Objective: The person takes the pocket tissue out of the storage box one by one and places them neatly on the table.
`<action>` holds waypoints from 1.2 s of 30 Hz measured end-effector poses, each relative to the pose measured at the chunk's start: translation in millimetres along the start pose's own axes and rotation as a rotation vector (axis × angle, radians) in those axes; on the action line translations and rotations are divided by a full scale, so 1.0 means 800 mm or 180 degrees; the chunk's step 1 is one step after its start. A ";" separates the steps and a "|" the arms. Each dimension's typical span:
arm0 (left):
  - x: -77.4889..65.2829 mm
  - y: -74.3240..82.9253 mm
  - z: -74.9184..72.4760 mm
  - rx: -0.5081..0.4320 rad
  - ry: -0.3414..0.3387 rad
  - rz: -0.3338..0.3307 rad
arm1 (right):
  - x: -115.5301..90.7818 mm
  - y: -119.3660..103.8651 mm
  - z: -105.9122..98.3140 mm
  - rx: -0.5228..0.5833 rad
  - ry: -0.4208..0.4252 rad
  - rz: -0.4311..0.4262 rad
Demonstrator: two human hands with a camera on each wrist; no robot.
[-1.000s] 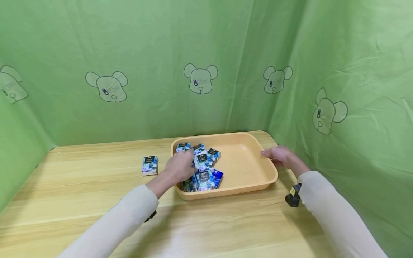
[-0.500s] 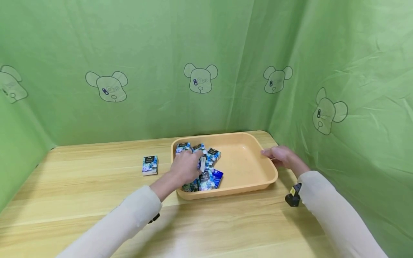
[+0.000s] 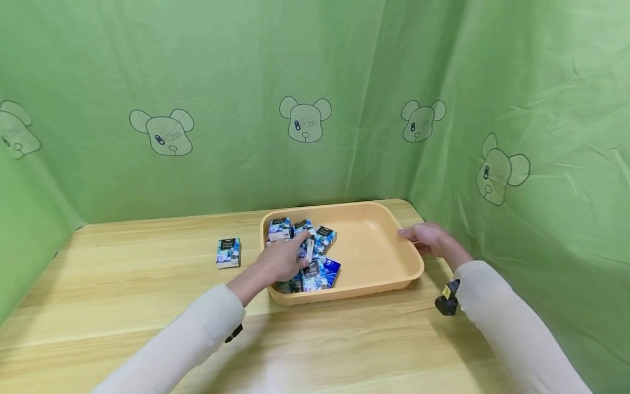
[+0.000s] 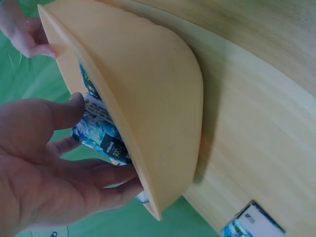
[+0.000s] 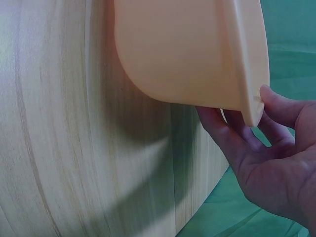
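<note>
An orange plastic tray (image 3: 374,257) stands on the table with several blue, flower-printed tissue packs heaped in its left part. My left hand (image 3: 281,258) reaches over the tray's left rim and pinches one tissue pack (image 4: 98,131) between thumb and fingers; its pale narrow side shows in the head view. Around it lie other packs, one at the back left (image 3: 280,228), one to its right (image 3: 326,236) and one in front (image 3: 315,275). At the opposite end, my right hand (image 5: 271,148) grips the tray's right rim, thumb on the edge and fingers underneath.
A single tissue pack (image 3: 228,253) lies on the wooden table (image 3: 147,306), left of the tray. Green curtains (image 3: 236,109) printed with bear heads enclose the back and sides. The tray's right part shows bare floor.
My left hand has shifted a little to the right inside the tray, and the pack it pinches now shows its pale side. The back-left pack is less covered. My right hand stays put.
</note>
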State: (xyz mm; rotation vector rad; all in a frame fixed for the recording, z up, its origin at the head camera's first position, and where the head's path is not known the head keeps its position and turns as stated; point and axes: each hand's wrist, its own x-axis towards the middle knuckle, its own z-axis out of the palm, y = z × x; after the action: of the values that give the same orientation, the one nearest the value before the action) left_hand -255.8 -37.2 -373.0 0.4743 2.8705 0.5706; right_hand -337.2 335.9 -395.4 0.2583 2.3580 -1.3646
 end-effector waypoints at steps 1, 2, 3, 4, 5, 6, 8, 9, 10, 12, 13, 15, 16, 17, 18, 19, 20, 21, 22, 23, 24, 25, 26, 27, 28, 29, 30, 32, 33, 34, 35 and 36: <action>0.000 0.000 0.000 -0.0006 -0.0020 -0.0021 | 0.000 0.000 0.000 0.0004 -0.0002 -0.0001; 0.000 0.000 0.000 -0.0026 -0.0040 -0.0039 | 0.000 0.000 0.000 0.0006 -0.0003 -0.0003; 0.000 0.000 -0.001 -0.0043 -0.0058 -0.0053 | -0.001 0.000 0.000 0.0006 -0.0006 -0.0003; 0.000 0.000 -0.001 -0.0056 -0.0085 -0.0071 | -0.001 0.000 0.000 0.0008 -0.0006 -0.0001; 0.000 0.001 -0.001 -0.0070 -0.0104 -0.0081 | -0.001 0.000 -0.001 0.0004 -0.0003 0.0000; 0.001 0.001 -0.001 -0.0080 -0.0122 -0.0087 | -0.001 0.000 -0.001 0.0005 0.0005 0.0003; 0.001 0.001 0.000 -0.0123 -0.0170 -0.0089 | -0.002 0.000 -0.001 0.0005 0.0017 0.0007; 0.002 0.001 0.000 -0.0141 -0.0174 -0.0081 | -0.002 0.000 -0.001 0.0006 0.0020 0.0008; 0.002 0.001 0.000 -0.0160 -0.0181 -0.0072 | -0.002 0.001 -0.001 0.0011 0.0024 0.0009; 0.002 0.000 -0.001 -0.0184 -0.0148 -0.0047 | -0.002 0.001 -0.001 0.0009 0.0026 0.0012; 0.002 0.000 -0.001 -0.0203 -0.0131 -0.0040 | -0.001 0.001 -0.001 0.0007 0.0025 0.0015; 0.002 -0.002 -0.001 -0.0231 -0.0082 -0.0035 | 0.000 0.001 -0.001 0.0005 0.0026 0.0019; 0.002 -0.002 -0.001 -0.0236 -0.0054 -0.0033 | 0.000 0.001 -0.001 0.0010 0.0022 0.0023; 0.002 -0.003 -0.001 -0.0248 -0.0016 -0.0035 | 0.001 0.001 -0.001 0.0011 0.0022 0.0020; 0.003 -0.004 -0.001 -0.0274 0.0009 -0.0045 | 0.001 0.001 -0.002 0.0023 0.0020 0.0023; 0.003 -0.005 0.000 -0.0300 0.0036 -0.0055 | 0.002 0.002 -0.002 0.0028 0.0015 0.0021; 0.004 -0.005 0.000 -0.0319 0.0068 -0.0069 | 0.002 0.002 -0.002 0.0036 0.0012 0.0016; 0.005 -0.006 0.000 -0.0335 0.0099 -0.0089 | 0.003 0.002 -0.002 0.0041 0.0007 0.0012; 0.006 -0.007 0.000 -0.0359 0.0120 -0.0118 | 0.004 0.002 -0.002 0.0054 0.0004 0.0014; 0.006 -0.008 -0.001 -0.0386 0.0135 -0.0153 | 0.004 0.003 -0.002 0.0057 0.0003 0.0013; 0.007 -0.009 -0.002 -0.0408 0.0155 -0.0181 | 0.005 0.003 -0.002 0.0064 0.0002 0.0017; 0.008 -0.010 -0.003 -0.0432 0.0172 -0.0209 | 0.004 0.003 -0.002 0.0065 0.0000 0.0012; 0.008 -0.011 -0.004 -0.0448 0.0190 -0.0232 | 0.004 0.003 -0.002 0.0068 -0.0003 0.0011; 0.009 -0.012 -0.006 -0.0475 0.0203 -0.0261 | 0.004 0.003 -0.002 0.0070 -0.0006 0.0011; 0.009 -0.013 -0.008 -0.0504 0.0230 -0.0268 | 0.004 0.003 -0.002 0.0073 -0.0006 0.0013; 0.010 -0.013 -0.009 -0.0540 0.0261 -0.0268 | 0.004 0.003 -0.002 0.0072 -0.0005 0.0015; 0.010 -0.014 -0.011 -0.0571 0.0297 -0.0263 | 0.004 0.003 -0.002 0.0072 -0.0004 0.0014; 0.009 -0.014 -0.015 -0.0617 0.0353 -0.0253 | 0.003 0.002 -0.001 0.0068 -0.0002 0.0014; 0.009 -0.013 -0.016 -0.0632 0.0375 -0.0243 | 0.003 0.002 -0.001 0.0070 0.0003 0.0017; 0.009 -0.012 -0.017 -0.0635 0.0393 -0.0224 | 0.003 0.002 -0.001 0.0069 0.0009 0.0022; 0.008 -0.010 -0.018 -0.0628 0.0392 -0.0212 | 0.003 0.002 -0.001 0.0067 0.0011 0.0021; 0.007 -0.009 -0.019 -0.0612 0.0385 -0.0193 | 0.002 0.002 -0.001 0.0061 0.0013 0.0018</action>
State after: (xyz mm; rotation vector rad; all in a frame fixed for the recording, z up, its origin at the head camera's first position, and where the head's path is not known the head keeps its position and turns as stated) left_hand -266.4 -46.7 -362.5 0.3320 2.8906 0.8821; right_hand -338.5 337.3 -397.0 0.2731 2.3467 -1.3860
